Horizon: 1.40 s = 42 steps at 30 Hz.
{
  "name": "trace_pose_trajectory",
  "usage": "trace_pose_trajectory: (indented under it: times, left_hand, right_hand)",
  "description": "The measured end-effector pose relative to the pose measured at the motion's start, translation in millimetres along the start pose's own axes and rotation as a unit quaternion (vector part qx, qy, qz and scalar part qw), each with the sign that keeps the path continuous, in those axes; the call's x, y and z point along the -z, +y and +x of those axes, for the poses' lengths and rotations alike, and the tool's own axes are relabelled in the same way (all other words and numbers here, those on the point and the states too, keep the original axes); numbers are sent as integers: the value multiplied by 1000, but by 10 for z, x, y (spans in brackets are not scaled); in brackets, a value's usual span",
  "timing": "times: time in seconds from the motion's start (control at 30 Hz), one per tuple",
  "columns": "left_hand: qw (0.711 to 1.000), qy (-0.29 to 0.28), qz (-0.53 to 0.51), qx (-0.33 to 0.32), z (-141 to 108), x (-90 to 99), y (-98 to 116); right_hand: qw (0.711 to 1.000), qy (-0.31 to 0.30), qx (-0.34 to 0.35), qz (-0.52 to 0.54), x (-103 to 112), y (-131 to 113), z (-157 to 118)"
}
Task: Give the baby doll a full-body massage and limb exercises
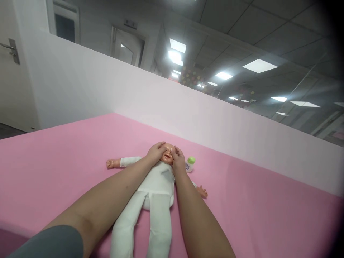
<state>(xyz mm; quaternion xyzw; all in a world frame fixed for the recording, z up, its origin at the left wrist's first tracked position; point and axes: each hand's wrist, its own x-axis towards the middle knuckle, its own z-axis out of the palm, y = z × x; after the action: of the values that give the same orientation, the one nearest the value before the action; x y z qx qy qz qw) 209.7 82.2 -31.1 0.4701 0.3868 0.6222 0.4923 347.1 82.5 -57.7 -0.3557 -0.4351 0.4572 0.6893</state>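
A baby doll (158,179) with a white cloth body lies on its back on the pink surface, its head at the far end. My left hand (156,152) rests against one side of the doll's head, fingers curved round it and thumb by the eye. On the opposite side, my right hand (178,157) cups the head the same way, thumb over the other eye area. Forehead, nose and mouth of the doll show between my hands. Beside my right hand stands a small clear bottle (190,165) with a green cap.
The pink padded table (242,208) runs up to a low white wall (209,125) behind the doll. A door with a metal handle (13,50) is at the far left. The doll's arms spread out to both sides.
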Motion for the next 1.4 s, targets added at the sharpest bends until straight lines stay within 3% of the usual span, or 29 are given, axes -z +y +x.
trace_pose_trajectory:
  times: [0.27,0.83,1.2,1.4]
  left_hand:
    - [996,9,78,-48,-1,14,-5]
    - [997,45,-29,54,113,22,-61]
    - [1000,1,18,3,13,17,85]
    - [1000,15,22,10,57,15,37]
  right_hand:
    - [995,20,58,-77,25,-1,54]
    - [1000,-6,-8,-11,55,167,185]
    - [998,-8,38,-46,-76,-63,14]
    - [998,8,34,-51,-86,-18,83]
